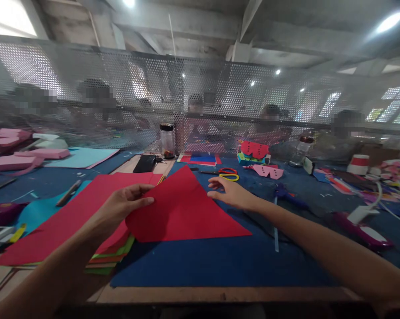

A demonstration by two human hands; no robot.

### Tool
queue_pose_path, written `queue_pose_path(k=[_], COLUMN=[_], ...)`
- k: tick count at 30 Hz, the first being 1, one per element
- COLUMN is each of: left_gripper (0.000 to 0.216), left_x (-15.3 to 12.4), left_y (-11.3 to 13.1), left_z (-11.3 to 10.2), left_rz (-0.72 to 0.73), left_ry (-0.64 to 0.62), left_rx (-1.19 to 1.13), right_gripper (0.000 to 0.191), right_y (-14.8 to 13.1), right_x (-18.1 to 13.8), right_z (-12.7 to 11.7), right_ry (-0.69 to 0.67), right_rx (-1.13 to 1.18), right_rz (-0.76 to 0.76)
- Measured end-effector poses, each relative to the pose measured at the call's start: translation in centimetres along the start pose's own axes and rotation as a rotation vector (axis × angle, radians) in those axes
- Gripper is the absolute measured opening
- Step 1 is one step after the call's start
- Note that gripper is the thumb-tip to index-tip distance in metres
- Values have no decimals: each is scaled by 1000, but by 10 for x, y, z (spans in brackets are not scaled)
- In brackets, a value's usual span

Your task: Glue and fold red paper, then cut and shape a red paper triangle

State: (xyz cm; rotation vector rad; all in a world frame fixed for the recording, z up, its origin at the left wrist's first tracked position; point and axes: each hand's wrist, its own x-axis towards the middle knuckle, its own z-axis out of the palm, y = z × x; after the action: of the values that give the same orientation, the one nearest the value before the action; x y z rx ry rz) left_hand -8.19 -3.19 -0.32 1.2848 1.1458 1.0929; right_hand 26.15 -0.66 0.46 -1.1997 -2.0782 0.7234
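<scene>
The person's left hand (pixel 127 201) is pinched on the folded red paper (pixel 183 212), thumb on top and fingers underneath at its left corner, lifting that corner slightly. The right hand (pixel 231 195) is loose and holds nothing. Its fingers are apart and reach towards the sloping right edge of the triangle, and the view does not settle whether the fingertips touch the paper.

The paper lies mostly flat on the blue mat (pixel 220 261), apex pointing away from the person and its left side overlapping a stack of coloured sheets (pixel 63 221) topped with red.

Done well, this fold likely depends on matching the edges before any crease is pressed. The pinching hand should anchor the corner without crumpling it, and the free hand should flatten from the fold line outward in one stroke. The overlap onto the stack gives an uneven base, so the crease would probably come out sharper with the whole paper on the mat.

Beyond the apex lie red and yellow scissors (pixel 228 174), a black pouch (pixel 145 164) and a glass jar (pixel 167 141). Behind them is a perforated metal screen (pixel 220 97), with other people seated on its far side.
</scene>
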Motion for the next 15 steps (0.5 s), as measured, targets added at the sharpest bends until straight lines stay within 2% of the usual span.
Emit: queue_pose_path(k=[3,7,11,15], left_gripper=[44,46,51,43], left_x=[-1,-3,-2,4], left_y=[0,2,2,-2], left_z=[0,1,1,2], left_rz=[-8,-1,46,91], left_ry=[-35,-29,34,-3], left_rx=[-29,-49,-53,-147], right_gripper=[39,29,32,31], right_y=[4,1,-5,-11], right_x=[28,40,35,23], right_z=[21,32,19,0], right_ry=[-49,-77,18,184], right_rx=[158,273,383,409], right_rz=[96,97,57,12])
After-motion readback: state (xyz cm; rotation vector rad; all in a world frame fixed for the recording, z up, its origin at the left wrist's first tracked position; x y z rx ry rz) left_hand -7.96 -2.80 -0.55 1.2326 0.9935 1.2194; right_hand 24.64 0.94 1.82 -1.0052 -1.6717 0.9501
